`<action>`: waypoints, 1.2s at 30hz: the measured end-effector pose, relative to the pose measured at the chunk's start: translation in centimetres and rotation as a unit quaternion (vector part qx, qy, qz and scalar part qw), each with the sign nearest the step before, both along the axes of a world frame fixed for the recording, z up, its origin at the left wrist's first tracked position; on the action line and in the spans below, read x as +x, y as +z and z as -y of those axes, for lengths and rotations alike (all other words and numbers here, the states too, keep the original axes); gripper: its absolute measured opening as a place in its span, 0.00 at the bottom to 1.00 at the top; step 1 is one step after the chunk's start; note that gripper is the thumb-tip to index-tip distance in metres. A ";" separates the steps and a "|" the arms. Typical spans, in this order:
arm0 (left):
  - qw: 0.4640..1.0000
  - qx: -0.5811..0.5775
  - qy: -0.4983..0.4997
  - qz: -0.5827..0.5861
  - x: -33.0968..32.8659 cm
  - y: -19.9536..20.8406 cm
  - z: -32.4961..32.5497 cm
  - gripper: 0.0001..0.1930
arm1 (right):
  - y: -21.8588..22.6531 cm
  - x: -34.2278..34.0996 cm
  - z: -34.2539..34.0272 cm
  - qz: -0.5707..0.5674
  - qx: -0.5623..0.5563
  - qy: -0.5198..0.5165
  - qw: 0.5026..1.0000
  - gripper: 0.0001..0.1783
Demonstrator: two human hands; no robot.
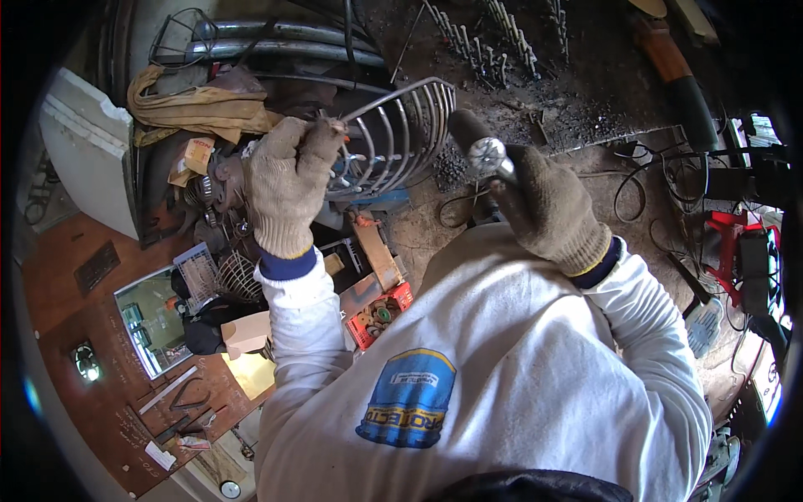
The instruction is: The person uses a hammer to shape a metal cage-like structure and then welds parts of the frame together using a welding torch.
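Observation:
My left hand (288,184), in a knitted work glove, is closed on the near left end of a curved metal wire rack (393,142). Bent parallel rods form the rack, which is raised off the ground and tilted. To its right, my right hand (556,205), gloved alike, is closed around a tool with a round silver end (487,156). A dark cylindrical part lies beside that end, just off the rack's right side. The gloved fingers hide the rest of the tool, so its exact kind does not show.
Upright metal pegs (493,42) stand on the dark, grit-covered work surface ahead. An orange-and-black tool (673,67) lies at the far right. On the left are a brown board (75,293), a red crate (381,314) and a brown cloth (196,105). Cables (669,184) loop at right.

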State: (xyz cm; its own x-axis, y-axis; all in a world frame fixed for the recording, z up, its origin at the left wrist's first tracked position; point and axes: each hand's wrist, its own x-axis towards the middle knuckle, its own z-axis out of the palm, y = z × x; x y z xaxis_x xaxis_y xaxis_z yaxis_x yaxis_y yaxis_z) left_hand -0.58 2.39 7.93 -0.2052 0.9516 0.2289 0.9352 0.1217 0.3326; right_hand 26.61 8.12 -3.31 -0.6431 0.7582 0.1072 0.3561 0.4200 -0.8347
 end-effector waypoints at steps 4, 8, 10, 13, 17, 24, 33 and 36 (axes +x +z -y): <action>0.996 -0.003 0.023 -0.087 2.8 0.5 -0.1 0.18 | 1.6 -0.9 -0.1 -0.054 0.085 -0.003 0.995 0.21; 0.992 0.023 0.009 -0.122 3.0 0.0 0.0 0.19 | 1.7 -1.1 -0.5 -0.013 0.057 0.015 0.998 0.21; 0.993 0.026 0.002 -0.117 3.3 0.1 -0.2 0.19 | 2.2 -0.7 -0.5 -0.011 0.062 0.005 0.998 0.21; 0.996 0.031 0.000 -0.081 3.3 0.2 -0.2 0.19 | 3.4 -0.1 -0.2 -0.085 0.119 -0.027 0.989 0.21; 0.998 0.038 0.010 -0.047 3.6 0.1 -0.3 0.20 | 3.8 0.0 0.0 -0.085 0.161 -0.019 0.983 0.21; 0.998 0.004 0.067 -0.017 1.4 -0.1 0.0 0.18 | 2.9 0.8 -0.6 -0.028 0.002 -0.074 0.997 0.14; 0.995 0.056 0.023 0.079 -5.7 -2.8 0.5 0.22 | -2.4 1.5 -1.1 -0.039 -0.144 -0.097 0.984 0.16; 0.991 0.074 0.031 0.108 -7.0 -3.5 0.5 0.21 | -3.4 2.1 -1.2 -0.032 -0.219 -0.114 0.969 0.16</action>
